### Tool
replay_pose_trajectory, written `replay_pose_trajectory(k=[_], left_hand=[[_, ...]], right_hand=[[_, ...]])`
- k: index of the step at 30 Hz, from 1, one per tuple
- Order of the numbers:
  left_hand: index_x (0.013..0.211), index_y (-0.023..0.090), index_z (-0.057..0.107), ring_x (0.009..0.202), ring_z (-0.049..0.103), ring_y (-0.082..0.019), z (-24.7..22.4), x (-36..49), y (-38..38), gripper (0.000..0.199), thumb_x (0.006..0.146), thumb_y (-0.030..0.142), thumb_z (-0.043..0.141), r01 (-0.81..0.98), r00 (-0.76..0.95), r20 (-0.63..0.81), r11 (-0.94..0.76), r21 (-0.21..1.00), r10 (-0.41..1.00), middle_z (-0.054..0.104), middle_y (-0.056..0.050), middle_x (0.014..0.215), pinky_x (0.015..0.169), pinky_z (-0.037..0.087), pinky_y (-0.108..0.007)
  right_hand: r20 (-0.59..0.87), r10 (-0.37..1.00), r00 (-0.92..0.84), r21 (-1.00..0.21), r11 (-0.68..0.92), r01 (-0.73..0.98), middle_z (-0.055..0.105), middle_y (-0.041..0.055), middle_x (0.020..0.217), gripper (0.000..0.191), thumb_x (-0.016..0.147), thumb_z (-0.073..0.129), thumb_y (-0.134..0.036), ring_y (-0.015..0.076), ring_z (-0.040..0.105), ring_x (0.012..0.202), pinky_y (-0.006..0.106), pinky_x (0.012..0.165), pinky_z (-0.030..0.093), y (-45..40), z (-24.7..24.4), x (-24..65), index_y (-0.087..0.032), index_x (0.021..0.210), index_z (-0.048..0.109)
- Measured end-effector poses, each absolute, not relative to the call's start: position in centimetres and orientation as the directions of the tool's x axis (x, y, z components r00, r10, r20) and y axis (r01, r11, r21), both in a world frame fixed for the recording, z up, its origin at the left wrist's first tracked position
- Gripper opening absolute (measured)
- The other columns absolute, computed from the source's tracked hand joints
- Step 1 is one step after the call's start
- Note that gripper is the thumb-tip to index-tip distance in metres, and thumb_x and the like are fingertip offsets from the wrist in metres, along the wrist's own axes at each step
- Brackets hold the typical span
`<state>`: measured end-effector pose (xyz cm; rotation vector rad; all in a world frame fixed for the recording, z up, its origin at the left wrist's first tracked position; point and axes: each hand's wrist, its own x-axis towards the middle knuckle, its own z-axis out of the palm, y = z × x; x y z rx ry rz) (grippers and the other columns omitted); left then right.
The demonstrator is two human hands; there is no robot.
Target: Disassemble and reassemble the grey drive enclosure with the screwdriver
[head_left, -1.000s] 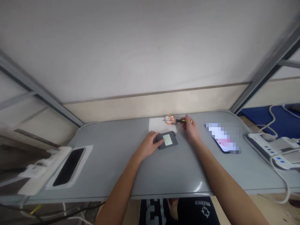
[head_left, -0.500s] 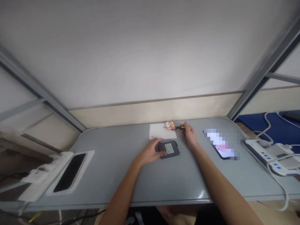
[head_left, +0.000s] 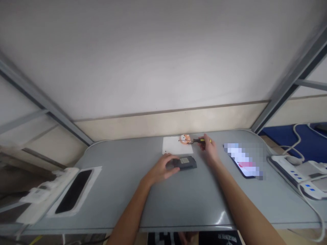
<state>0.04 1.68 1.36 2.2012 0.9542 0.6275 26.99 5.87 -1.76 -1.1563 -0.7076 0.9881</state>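
Observation:
My left hand (head_left: 162,169) grips the left end of a flat dark grey box (head_left: 190,163) with a pale label on top and a row of slots along its near side. The box is tilted, so that slotted side faces me. In my right hand (head_left: 209,149) is a screwdriver (head_left: 198,140) with a black and yellow handle. Its thin shaft points left, over a small orange and white animal-face item (head_left: 184,137). Under that item lies a white sheet (head_left: 170,144), with a tiny dark speck near its lower left corner.
A phone (head_left: 242,163) with a lit, blurred screen lies right of my right forearm. Beyond it is a white power strip (head_left: 293,173) with cables. At left, a black phone-shaped slab (head_left: 74,190) rests on white paper beside another white strip (head_left: 51,194). A wall stands behind the grey table (head_left: 114,180).
My left hand has tipped the dark box, bringing its slotted side into sight. My right hand still holds the screwdriver near the same place. The view has shifted slightly.

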Motion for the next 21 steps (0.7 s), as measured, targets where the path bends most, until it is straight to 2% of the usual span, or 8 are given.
replay_pose_trajectory(k=[3,6,12,14,16,19,21], left_hand=[[0.123,0.026,0.07,0.11,0.065,-0.024,1.4,0.1,1.7,0.029,0.102,0.04,0.056,0.462,0.598,0.179,-0.518,0.72,0.782,0.072,-0.006,0.116,0.101,0.049,-0.041],[0.119,0.025,0.072,0.106,0.066,-0.023,1.1,0.4,1.8,0.031,0.104,0.042,0.05,0.47,0.567,0.205,-0.517,0.715,0.798,0.074,-0.006,0.111,0.099,0.05,-0.04],[0.089,0.019,0.071,0.085,0.064,-0.02,0.3,0.8,2.1,0.046,0.105,0.052,0.043,0.522,0.443,0.187,-0.421,0.742,0.877,0.07,-0.004,0.087,0.082,0.05,-0.034],[0.091,0.019,0.071,0.085,0.064,-0.02,0.1,0.9,2.2,0.048,0.105,0.054,0.042,0.52,0.439,0.161,-0.396,0.757,0.884,0.071,-0.004,0.088,0.081,0.05,-0.034],[0.101,0.019,0.072,0.094,0.066,-0.022,-0.1,0.9,2.3,0.046,0.106,0.054,0.042,0.488,0.439,0.169,-0.393,0.78,0.882,0.073,-0.005,0.1,0.088,0.051,-0.036],[0.116,0.022,0.069,0.11,0.065,-0.022,-0.3,0.8,2.4,0.046,0.108,0.05,0.035,0.432,0.387,0.228,-0.394,0.811,0.893,0.072,-0.007,0.117,0.101,0.049,-0.038],[0.117,0.022,0.067,0.109,0.065,-0.022,-0.4,0.6,2.4,0.044,0.109,0.047,0.032,0.414,0.332,0.289,-0.414,0.811,0.898,0.072,-0.008,0.115,0.101,0.049,-0.038]], right_hand=[[-0.044,0.917,0.397,-0.951,0.083,-0.299,0.06,0.0009,0.054,0.052,0.078,0.067,-0.072,0.0133,0.045,0.047,0.03,0.046,0.031,5.7,-1.4,27.0,-0.021,0.08,0.071],[-0.061,0.932,0.357,-0.935,0.072,-0.347,0.06,0.0012,0.054,0.045,0.078,0.071,-0.066,0.013,0.046,0.047,0.029,0.047,0.032,5.7,-1.3,27.0,-0.021,0.077,0.07],[-0.063,0.937,0.344,-0.926,0.073,-0.37,0.059,0.0009,0.054,0.037,0.078,0.072,-0.056,0.0125,0.048,0.046,0.029,0.047,0.032,5.6,-1.2,27.2,-0.02,0.072,0.07],[-0.069,0.939,0.336,-0.92,0.07,-0.385,0.059,0.0008,0.054,0.035,0.078,0.072,-0.055,0.0124,0.048,0.046,0.029,0.047,0.033,5.5,-1.1,27.1,-0.02,0.072,0.069],[-0.068,0.952,0.3,-0.916,0.059,-0.397,0.06,0.0009,0.056,0.035,0.077,0.072,-0.054,0.0122,0.048,0.047,0.029,0.048,0.032,5.4,-1.0,26.9,-0.02,0.071,0.068],[-0.061,0.976,0.211,-0.917,0.029,-0.399,0.062,0.0009,0.059,0.035,0.079,0.072,-0.053,0.0113,0.049,0.048,0.028,0.049,0.032,5.2,-1.2,26.3,-0.019,0.071,0.069],[-0.062,0.983,0.17,-0.92,0.009,-0.392,0.063,0.001,0.061,0.035,0.079,0.072,-0.052,0.011,0.05,0.049,0.027,0.049,0.033,5.2,-1.5,25.9,-0.018,0.071,0.07]])
